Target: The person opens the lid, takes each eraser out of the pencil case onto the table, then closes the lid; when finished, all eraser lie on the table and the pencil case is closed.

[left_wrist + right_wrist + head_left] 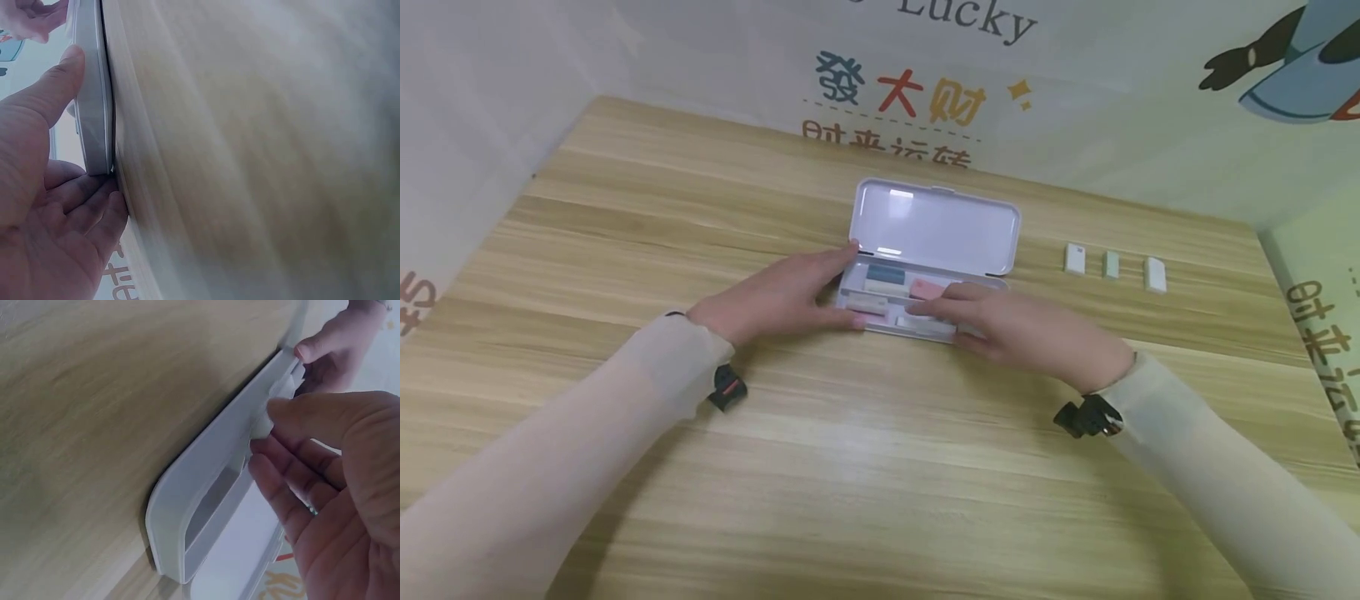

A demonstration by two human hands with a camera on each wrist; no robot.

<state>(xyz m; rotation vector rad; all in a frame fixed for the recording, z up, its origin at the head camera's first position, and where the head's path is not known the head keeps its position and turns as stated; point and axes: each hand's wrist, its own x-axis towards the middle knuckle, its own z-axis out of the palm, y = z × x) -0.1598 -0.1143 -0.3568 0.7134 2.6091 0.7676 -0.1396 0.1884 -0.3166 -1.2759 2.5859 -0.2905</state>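
A white pencil case (pixel 936 225) lies on the table with its lid folded back. My left hand (pixel 775 296) grips its left end, thumb at the front wall and fingers behind, as the left wrist view (pixel 56 206) also has it. Inside are a blue eraser (pixel 886 274), a pink eraser (pixel 927 288) and several whitish ones. Over the front compartment, my right hand (pixel 1022 329) pinches a small white eraser (pixel 262 428) between thumb and fingers. That hand covers the right part of the case in the head view.
To the right of the case, two white erasers (pixel 1075 258) and a pale green eraser (pixel 1111 265) lie in a spaced row on the wooden table (pixel 820 467). A printed cloth (pixel 700 58) hangs behind the table's back edge.
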